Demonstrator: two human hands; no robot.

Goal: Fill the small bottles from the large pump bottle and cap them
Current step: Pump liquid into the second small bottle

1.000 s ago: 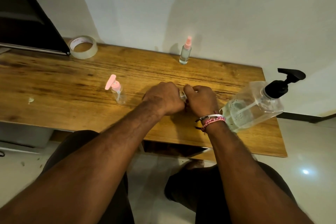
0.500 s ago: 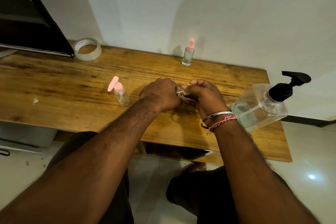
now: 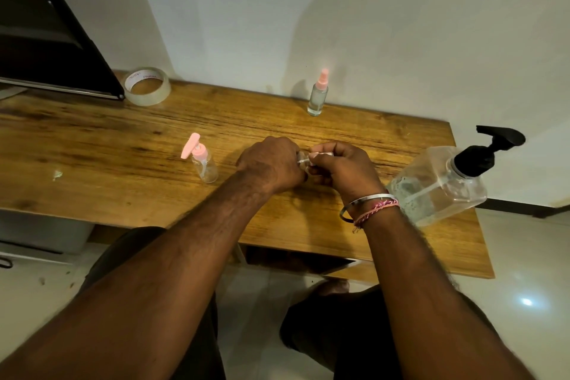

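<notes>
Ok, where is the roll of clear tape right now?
In the head view the tape roll lies flat at the table's far left, by the wall, right beside the dark screen's lower corner.

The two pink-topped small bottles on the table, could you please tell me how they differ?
The near bottle has a flat pink pump head; the far bottle has a slim pink spray top. The near one is squat, left of the hands; the far one is taller, by the wall. Both are clear, upright and capped.

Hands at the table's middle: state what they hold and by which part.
A small clear item, apparently a little bottle, sits between both hands. The left hand wraps its body; the right hand pinches its top end. The grip hides most of it.
</notes>
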